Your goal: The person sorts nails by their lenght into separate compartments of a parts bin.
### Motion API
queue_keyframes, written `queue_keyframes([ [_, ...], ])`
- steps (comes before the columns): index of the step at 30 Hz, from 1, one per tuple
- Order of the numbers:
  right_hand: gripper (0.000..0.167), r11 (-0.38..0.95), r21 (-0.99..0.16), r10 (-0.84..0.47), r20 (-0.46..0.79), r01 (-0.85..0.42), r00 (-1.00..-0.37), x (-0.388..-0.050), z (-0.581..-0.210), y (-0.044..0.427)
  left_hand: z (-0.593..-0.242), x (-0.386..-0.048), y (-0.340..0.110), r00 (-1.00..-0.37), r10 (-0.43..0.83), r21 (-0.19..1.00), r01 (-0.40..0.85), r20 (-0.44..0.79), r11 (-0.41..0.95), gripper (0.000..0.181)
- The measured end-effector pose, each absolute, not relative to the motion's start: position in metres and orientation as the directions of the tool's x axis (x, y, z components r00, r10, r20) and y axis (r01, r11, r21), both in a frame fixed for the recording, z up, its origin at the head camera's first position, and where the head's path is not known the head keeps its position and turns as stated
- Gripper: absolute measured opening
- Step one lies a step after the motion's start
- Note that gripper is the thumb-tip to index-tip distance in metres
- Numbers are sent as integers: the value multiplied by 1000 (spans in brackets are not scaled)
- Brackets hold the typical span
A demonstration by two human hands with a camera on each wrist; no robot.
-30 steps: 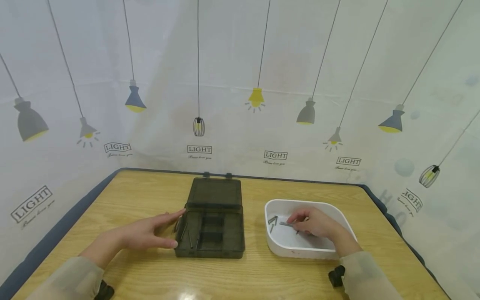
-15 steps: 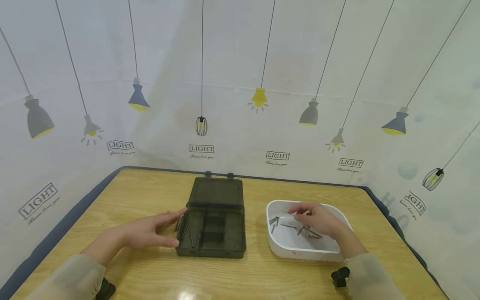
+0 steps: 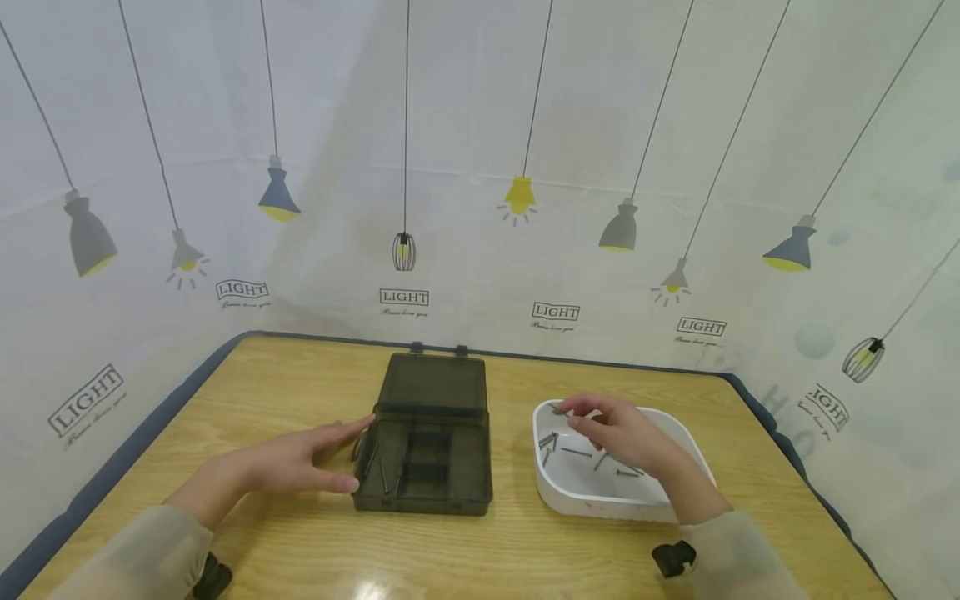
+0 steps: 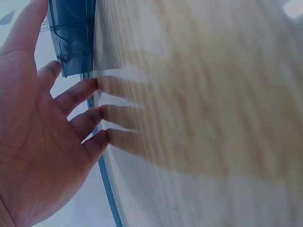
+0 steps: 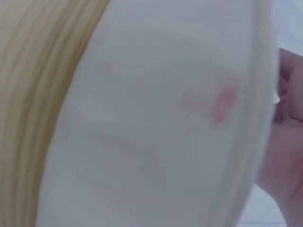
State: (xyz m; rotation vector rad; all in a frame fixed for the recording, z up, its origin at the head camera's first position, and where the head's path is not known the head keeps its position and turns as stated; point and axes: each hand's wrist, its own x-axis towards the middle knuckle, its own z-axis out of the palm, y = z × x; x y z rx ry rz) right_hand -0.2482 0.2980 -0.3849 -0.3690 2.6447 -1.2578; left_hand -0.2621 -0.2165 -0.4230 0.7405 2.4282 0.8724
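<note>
My left hand [image 3: 288, 463] lies beside a dark see-through plastic compartment box [image 3: 471, 477], its index finger and thumb extended at the box's left side. In the left wrist view, the other fingertips of the left hand [image 4: 52, 127] rest on the tabletop. Several slim metal screws [image 3: 385, 475] lie in the box's left compartment. My right hand [image 3: 621, 433] is over a white tray [image 3: 592, 504] and pinches a thin metal screw [image 3: 558, 409] near the far left rim. In the right wrist view, the tray wall hides most of this hand.
More loose screws [image 3: 576, 452] lie in the tray. The box's lid [image 3: 435, 383] is folded back toward the rear edge of the wooden table [image 3: 300, 550]. A white curtain [image 3: 465, 125] printed with lamps surrounds the table.
My right hand has lifted from the tray's floor with a screw and moved toward the far left rim, uncovering other screws. The left hand has stayed by the box.
</note>
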Motion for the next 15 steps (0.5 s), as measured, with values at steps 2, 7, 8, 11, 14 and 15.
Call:
queue_keyframes([
  [2,27,591,-789,-320,-41,-166,-947,-247,-381,288,-423,-262,-217,-752,618,679,331,-229,655,94],
  [7,23,545,-812,-353,3,-209,-935,-244,-373,262,-422,-262,-217,-754,615,672,333,-232,661,94],
  [8,22,538,-814,-360,12,-218,-933,-244,-372,256,-422,-262,-217,-752,617,672,335,-231,660,94],
  [11,21,514,-823,-388,31,-244,-921,-244,-370,242,-421,-262,-216,-753,615,675,329,-235,660,94],
  [14,22,487,-831,-420,49,-271,-906,-246,-369,227,-422,-262,-216,-752,618,682,328,-231,654,94],
  [15,23,480,-833,-429,51,-275,-902,-246,-368,222,-423,-262,-216,-754,615,682,325,-231,655,94],
])
